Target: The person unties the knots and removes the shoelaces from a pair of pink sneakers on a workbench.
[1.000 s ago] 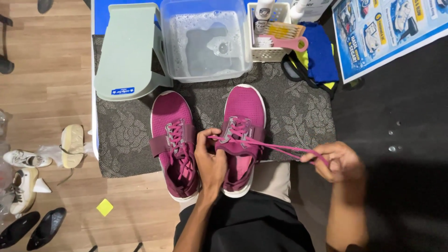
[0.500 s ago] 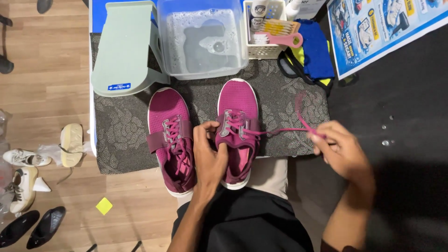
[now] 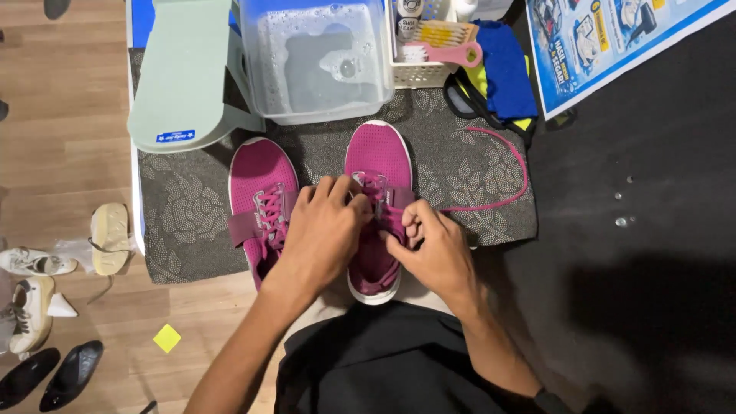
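Nearest the camera, the person's dark-clothed lap sits just below the right-hand magenta shoe (image 3: 377, 199), which serves as the reference landmark. The shoe lies on a grey patterned mat (image 3: 192, 222), heel toward the person and toe pointing away, so its long axis runs straight out from the body. The left hand (image 3: 322, 230) rests on the shoe's left flank and lace area, fingers curled over the upper; whether this grip pinches a lace cannot be told. The right hand (image 3: 433, 249) sits at the shoe's right flank, fingers pressed together on the pink lace (image 3: 502, 201) near the strap. Both hands touch the shoe about equally; the right hand is the nearer to the lace's free run. From that grip the lace trails out to the right of the shoe, then loops away toward its toe side. A second magenta shoe (image 3: 261, 203) lies just left of the landmark, parallel to it. Beyond the toe stands a clear tub of soapy water (image 3: 318, 57); left of the tub, a pale green stool (image 3: 180, 77); right of it, a white basket with brushes (image 3: 433, 46).
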